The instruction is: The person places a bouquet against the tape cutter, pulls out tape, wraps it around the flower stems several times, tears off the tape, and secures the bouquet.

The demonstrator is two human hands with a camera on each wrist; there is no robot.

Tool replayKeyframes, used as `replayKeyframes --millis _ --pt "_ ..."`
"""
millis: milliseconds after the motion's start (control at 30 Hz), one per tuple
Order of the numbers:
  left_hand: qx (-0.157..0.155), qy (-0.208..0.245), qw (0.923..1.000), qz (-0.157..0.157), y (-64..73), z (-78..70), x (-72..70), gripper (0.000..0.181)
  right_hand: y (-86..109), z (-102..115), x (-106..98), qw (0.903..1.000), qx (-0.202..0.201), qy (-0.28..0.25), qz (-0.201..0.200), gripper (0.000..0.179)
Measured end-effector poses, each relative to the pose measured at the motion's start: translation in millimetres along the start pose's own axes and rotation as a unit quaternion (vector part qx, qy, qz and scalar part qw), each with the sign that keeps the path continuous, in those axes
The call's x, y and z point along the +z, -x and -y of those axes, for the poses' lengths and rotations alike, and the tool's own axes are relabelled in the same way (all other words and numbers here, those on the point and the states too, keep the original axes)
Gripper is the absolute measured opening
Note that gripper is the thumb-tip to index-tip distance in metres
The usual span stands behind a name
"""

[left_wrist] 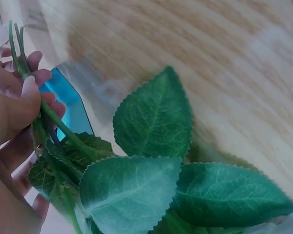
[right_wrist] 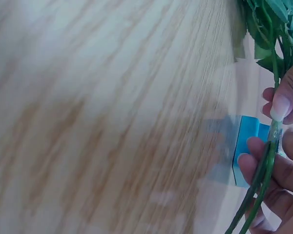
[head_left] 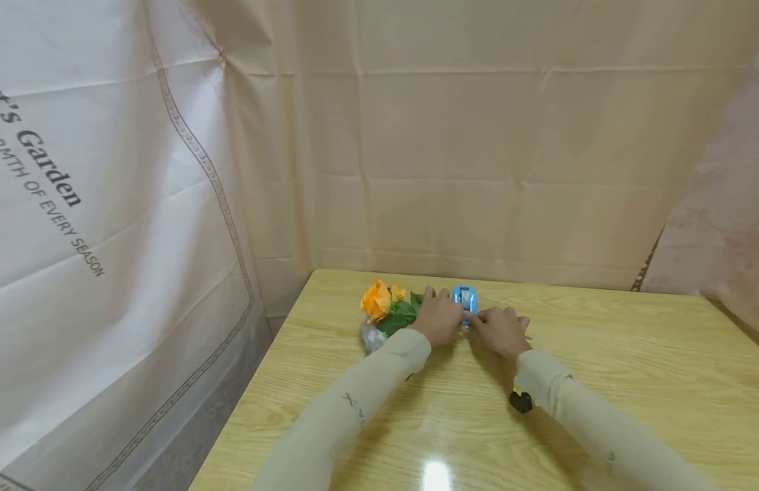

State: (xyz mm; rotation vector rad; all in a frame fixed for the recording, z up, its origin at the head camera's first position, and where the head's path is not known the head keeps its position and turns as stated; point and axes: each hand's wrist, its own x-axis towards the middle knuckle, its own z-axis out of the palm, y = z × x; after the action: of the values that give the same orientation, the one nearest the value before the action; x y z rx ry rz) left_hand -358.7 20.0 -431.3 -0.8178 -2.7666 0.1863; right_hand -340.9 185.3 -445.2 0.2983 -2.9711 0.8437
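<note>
My left hand (head_left: 440,318) pinches the green stems (left_wrist: 63,124) of artificial flowers between thumb and fingers. Orange roses (head_left: 377,300) and green leaves (left_wrist: 132,192) spread out to the left of it. Just beside it, my right hand (head_left: 500,331) has its fingers curled round the lower stems (right_wrist: 256,192). A clear, shiny band of what looks like tape (right_wrist: 274,130) lies on the stems between both hands. Right behind the fingers sits a blue tape dispenser (head_left: 465,297), partly hidden by the hands in both wrist views.
A pale, crumpled clump (head_left: 371,335) lies below the roses; I cannot tell its kind. The wooden table (head_left: 600,354) has its back edge close behind the dispenser, against a beige cloth (head_left: 440,136). A white printed cloth (head_left: 109,204) hangs at the left.
</note>
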Motion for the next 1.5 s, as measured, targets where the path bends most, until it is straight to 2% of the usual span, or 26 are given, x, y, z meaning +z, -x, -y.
replayKeyframes --millis 267,467,633,967,1500 --pt "0.007 -0.021 0.9997 -0.014 2.2 -5.3 0.8 0.021 -1.6 0.5 1.7 0.9994 0.029 0.002 0.019 0.056" --pt "0.008 -0.025 0.9994 -0.024 1.6 -7.0 0.8 0.02 -6.0 -0.2 2.4 0.9988 0.048 0.007 0.011 0.05" --pt "0.007 -0.032 0.9993 -0.02 0.2 -6.7 0.4 0.021 -10.1 3.1 0.5 0.9978 0.063 -0.015 0.014 0.048" --pt "-0.001 -0.037 0.9991 -0.019 -1.4 -4.4 -2.8 0.026 -14.2 7.3 -3.9 0.9985 0.048 -0.023 0.014 0.051" --pt "0.013 -0.029 0.9988 -0.038 -0.3 -7.2 1.9 0.033 -14.6 5.2 -7.0 0.9967 0.055 -0.043 0.041 0.039"
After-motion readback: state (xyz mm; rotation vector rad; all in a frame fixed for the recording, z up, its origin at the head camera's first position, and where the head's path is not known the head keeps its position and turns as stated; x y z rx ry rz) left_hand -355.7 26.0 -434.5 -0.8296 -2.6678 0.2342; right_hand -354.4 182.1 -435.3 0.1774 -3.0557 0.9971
